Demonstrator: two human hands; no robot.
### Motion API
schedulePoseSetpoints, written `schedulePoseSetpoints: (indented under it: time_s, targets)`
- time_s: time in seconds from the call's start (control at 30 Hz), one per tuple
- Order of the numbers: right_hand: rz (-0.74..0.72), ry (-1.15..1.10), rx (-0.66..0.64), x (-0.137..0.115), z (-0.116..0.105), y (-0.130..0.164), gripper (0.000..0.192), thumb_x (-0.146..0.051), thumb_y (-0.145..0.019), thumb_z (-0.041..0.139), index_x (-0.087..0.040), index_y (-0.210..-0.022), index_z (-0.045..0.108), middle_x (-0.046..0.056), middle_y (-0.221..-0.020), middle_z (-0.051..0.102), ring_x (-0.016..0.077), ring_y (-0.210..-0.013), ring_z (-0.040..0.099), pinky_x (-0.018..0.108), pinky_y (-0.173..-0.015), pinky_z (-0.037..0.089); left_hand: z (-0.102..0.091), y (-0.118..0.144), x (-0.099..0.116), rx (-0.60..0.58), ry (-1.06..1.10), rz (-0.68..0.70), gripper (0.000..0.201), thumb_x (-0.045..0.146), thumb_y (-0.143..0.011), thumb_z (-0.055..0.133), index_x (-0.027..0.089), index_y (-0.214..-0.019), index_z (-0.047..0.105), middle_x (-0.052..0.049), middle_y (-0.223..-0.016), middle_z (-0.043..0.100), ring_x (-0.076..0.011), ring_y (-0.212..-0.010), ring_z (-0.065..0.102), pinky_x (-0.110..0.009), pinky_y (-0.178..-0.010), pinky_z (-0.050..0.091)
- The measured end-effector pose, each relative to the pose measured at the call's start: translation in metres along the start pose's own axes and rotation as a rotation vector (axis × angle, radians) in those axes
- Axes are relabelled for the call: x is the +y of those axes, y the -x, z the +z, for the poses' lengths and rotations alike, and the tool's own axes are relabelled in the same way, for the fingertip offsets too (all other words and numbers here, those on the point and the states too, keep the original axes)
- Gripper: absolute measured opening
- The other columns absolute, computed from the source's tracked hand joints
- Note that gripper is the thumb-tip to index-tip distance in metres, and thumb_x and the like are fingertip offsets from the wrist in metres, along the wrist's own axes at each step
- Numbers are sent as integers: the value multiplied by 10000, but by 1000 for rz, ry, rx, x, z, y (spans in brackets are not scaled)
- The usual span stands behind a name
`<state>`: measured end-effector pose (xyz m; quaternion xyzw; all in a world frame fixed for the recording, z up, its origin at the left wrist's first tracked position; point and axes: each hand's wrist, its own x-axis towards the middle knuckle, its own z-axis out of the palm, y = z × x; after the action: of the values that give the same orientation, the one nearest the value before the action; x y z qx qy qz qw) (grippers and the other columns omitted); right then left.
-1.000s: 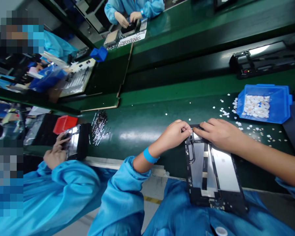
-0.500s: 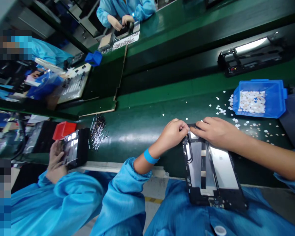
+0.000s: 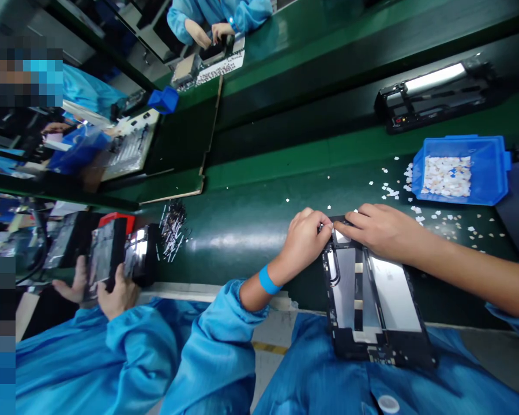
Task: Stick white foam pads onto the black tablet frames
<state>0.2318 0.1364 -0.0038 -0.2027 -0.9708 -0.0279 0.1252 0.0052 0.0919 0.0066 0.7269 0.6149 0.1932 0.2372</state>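
An opened phone (image 3: pixel 393 294), black-framed with silver panels and a dark strip inside, leans from the bench edge toward my lap. At its upper left corner my left hand (image 3: pixel 309 235) is closed in a pinch, thumb against index finger; a tiny whitish bit shows at the fingertips, too small to name. My right hand (image 3: pixel 374 231) lies over the top edge of the phone, fingers bent onto it and the index fingertip close to the left hand's pinch. Its thumb is hidden. Small white pieces (image 3: pixel 389 190) are scattered on the bench beyond my right hand.
A blue bin (image 3: pixel 488 173) of white pieces stands at the right. Another opened phone (image 3: pixel 436 95) lies farther back. Dark strips (image 3: pixel 172 233) are heaped left on the green bench (image 3: pixel 242 219). A co-worker's hands (image 3: pixel 119 294) hold a device (image 3: pixel 106 253) nearby; another person works across the bench.
My hands stay almost in place at the phone's top edge. The co-worker at left now has a device raised between both hands, in front of the red bin. The view has shifted slightly.
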Motion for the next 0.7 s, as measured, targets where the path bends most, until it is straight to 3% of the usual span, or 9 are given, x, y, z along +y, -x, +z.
schedulePoseSetpoints:
  time_s: [0.17,0.43,0.53,0.6,0.7]
  targets:
    - [-8,4,3,0,0,0,360,-99,-963,560,-168,-1293,685,80,-961,671,228,-827,476,365,-679,284,6,1,-3,49,11,4,101,134,-960,616,200,-895,657,-16,-905,638,-188,-915,590,-322,-841,444]
    - [0,5,4,-1,-1,0,365,-92,-957,558,-168,-1290,684,87,-971,686,228,-830,495,367,-680,297,4,1,3,24,10,-26,112,118,-940,603,212,-879,613,-10,-907,614,-190,-919,569,-335,-856,426]
    - [3,4,-2,-1,1,0,369,-95,-958,555,-174,-1295,683,88,-972,688,230,-834,500,368,-682,302,4,-4,-2,24,105,-103,144,120,-879,655,215,-932,560,16,-884,560,-167,-861,533,-309,-796,411]
    - [6,14,-11,0,1,1,373,-102,-962,550,-178,-1302,683,90,-984,691,234,-840,503,372,-676,304,3,-12,-7,-39,256,-204,228,122,-821,695,213,-944,527,45,-837,503,-137,-767,489,-275,-701,385]
    - [13,20,-18,0,2,3,377,-111,-965,543,-185,-1305,688,96,-1013,698,235,-840,505,375,-667,302,-1,-29,-14,-231,461,-334,257,109,-766,708,203,-916,521,74,-762,444,-104,-662,427,-251,-601,327]
